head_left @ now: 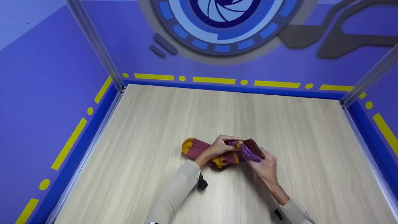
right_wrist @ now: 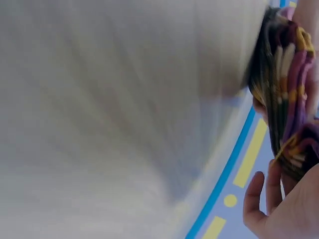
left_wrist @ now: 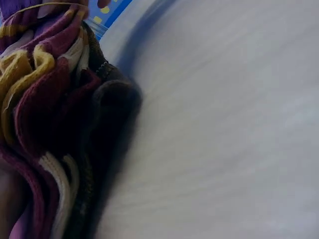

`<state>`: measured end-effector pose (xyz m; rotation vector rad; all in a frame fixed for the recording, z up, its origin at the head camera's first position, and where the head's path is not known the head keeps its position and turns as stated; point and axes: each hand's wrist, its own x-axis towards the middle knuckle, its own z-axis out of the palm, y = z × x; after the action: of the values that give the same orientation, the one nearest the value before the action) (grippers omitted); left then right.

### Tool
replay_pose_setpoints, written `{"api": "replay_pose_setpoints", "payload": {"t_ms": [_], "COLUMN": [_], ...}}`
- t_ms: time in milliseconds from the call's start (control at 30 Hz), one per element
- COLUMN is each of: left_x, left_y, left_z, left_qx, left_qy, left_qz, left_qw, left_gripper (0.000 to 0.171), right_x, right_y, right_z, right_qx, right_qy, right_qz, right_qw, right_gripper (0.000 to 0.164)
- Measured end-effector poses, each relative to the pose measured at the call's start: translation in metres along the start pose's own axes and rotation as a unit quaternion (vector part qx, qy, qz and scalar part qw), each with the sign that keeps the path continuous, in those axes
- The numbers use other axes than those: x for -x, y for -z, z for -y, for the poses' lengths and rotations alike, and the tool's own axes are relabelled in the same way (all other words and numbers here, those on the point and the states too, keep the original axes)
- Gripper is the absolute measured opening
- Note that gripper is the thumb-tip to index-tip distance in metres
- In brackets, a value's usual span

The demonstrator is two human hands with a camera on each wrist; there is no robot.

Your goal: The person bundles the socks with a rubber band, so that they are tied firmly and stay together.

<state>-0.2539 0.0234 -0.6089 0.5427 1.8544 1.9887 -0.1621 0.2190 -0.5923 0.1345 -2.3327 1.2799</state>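
Observation:
A bundle of socks, maroon with mustard toes and heels, lies across the near middle of the wooden table. My left hand grips the bundle's middle from above. At its right end, my right hand holds the gathered purple and dark brown cuffs. A thin yellow elastic band runs around the bundle in the left wrist view. In the right wrist view, the band sits right by the right hand's fingertips. Layered folds of maroon, cream and dark green knit show close up.
The pale wooden table is bounded by a blue back wall with yellow dashes and by blue side walls. Metal posts stand at the corners. A small black device sits at the left wrist.

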Motion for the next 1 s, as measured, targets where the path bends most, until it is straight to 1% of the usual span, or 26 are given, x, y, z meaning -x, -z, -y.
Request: {"api": "replay_pose_setpoints", "payload": {"t_ms": [100,167,200,267,333,400,500,600,700,800,900,1000], "left_x": [0.002,0.006,0.008,0.012,0.015,0.015,0.013,0.01,0.01,0.011,0.011,0.01], "left_y": [-0.002,-0.004,-0.005,-0.008,-0.012,-0.015,-0.02,-0.022,-0.023,-0.026,-0.03,-0.033], "left_z": [-0.006,-0.013,-0.016,-0.024,-0.032,-0.038,-0.046,-0.052,-0.057,-0.061,-0.063,-0.064], "left_qx": [-0.072,-0.115,-0.129,-0.14,-0.14,-0.138,-0.147,-0.176,-0.207,-0.207,-0.203,-0.224], "left_qy": [-0.034,-0.063,-0.075,-0.091,-0.097,-0.092,-0.073,-0.041,-0.006,0.017,0.017,0.007], "left_qz": [-0.008,-0.024,-0.033,-0.048,-0.056,-0.065,-0.081,-0.097,-0.101,-0.103,-0.104,-0.111], "left_qw": [0.9968,0.9911,0.9882,0.9848,0.9838,0.984,0.9831,0.9788,0.973,0.9729,0.9734,0.9683], "left_gripper": [0.039,0.038,0.036,0.03,0.023,0.017,0.015,0.016,0.016,0.011,0.008,0.009], "right_x": [-0.006,-0.01,-0.011,-0.014,-0.018,-0.021,-0.023,-0.023,-0.021,-0.019,-0.018,-0.018], "right_y": [0.006,0.009,0.011,0.013,0.015,0.016,0.017,0.017,0.015,0.014,0.013,0.014], "right_z": [0.0,0.001,0.002,0.003,0.004,0.005,0.005,0.005,0.005,0.005,0.004,0.004], "right_qx": [0.009,0.021,0.026,0.037,0.041,0.044,0.05,0.054,0.054,0.061,0.07,0.074], "right_qy": [-0.018,-0.025,-0.029,-0.036,-0.043,-0.047,-0.039,-0.024,-0.01,0.011,0.037,0.06], "right_qz": [0.021,0.037,0.044,0.057,0.069,0.078,0.088,0.095,0.1,0.107,0.109,0.109], "right_qw": [1.0,0.999,0.998,0.997,0.996,0.995,0.994,0.994,0.993,0.992,0.991,0.989], "right_gripper": [0.042,0.043,0.043,0.042,0.041,0.042,0.043,0.043,0.043,0.042,0.044,0.048]}}
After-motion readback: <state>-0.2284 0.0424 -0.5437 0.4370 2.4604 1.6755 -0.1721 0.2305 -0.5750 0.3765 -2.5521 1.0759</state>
